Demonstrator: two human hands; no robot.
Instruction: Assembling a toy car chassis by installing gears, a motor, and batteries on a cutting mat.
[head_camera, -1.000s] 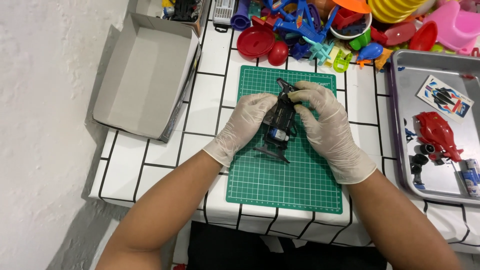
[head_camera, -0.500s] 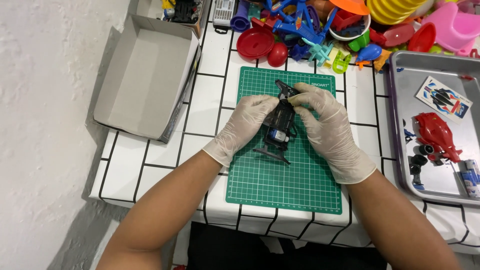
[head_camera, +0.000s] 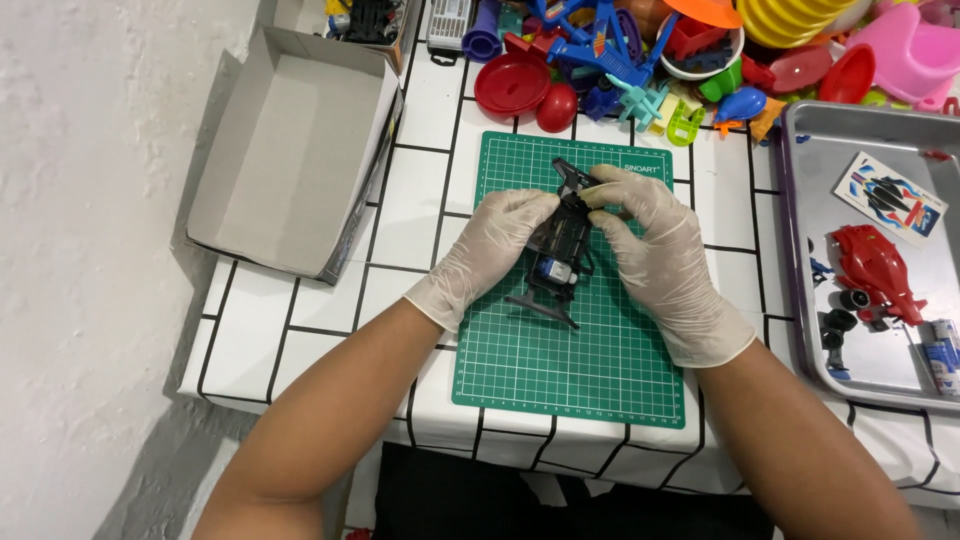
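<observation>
Just the one camera here, strapped to my head and looking almost straight down at the table (head_camera: 420, 210) in front of me. It's close enough that my forearms fill the bottom of the frame, and my left hand (head_camera: 490, 250) and right hand (head_camera: 655, 255) sit near the middle (over the green cutting mat (head_camera: 570, 370)). Past my fingertips is a toy pile (head_camera: 650, 50); left of my left hand a wall (head_camera: 90, 250); right of my right hand a metal tray (head_camera: 800, 150), cut off by the frame edge.
</observation>
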